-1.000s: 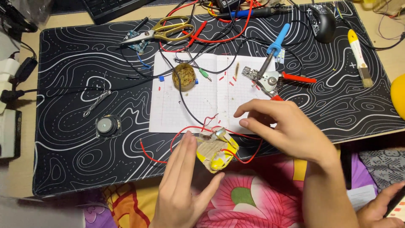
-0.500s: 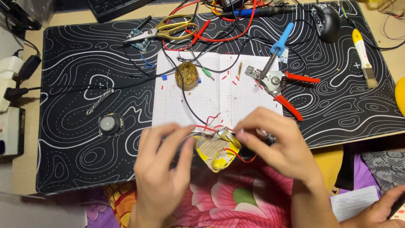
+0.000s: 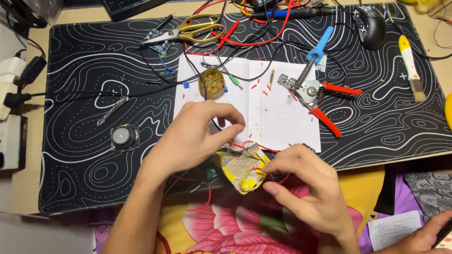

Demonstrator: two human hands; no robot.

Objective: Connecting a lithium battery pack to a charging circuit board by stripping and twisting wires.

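A small yellow-and-white taped piece with thin red wires lies at the front edge of the black patterned mat. My left hand reaches over it from the left. Its thumb and forefinger pinch a red wire just above the piece. My right hand comes in from the lower right, and its fingertips pinch the piece's right edge, where another red wire loops out. Part of the piece is hidden under my fingers.
On the white grid paper are a round tin, a blue-handled soldering iron and red-handled wire strippers. Also around: gold scissors, a small speaker, a mouse, a yellow brush. Another hand is at the bottom right.
My left hand rose from below the mat to above the piece and closed on the red wire. My right hand shifted down to the piece's right edge.
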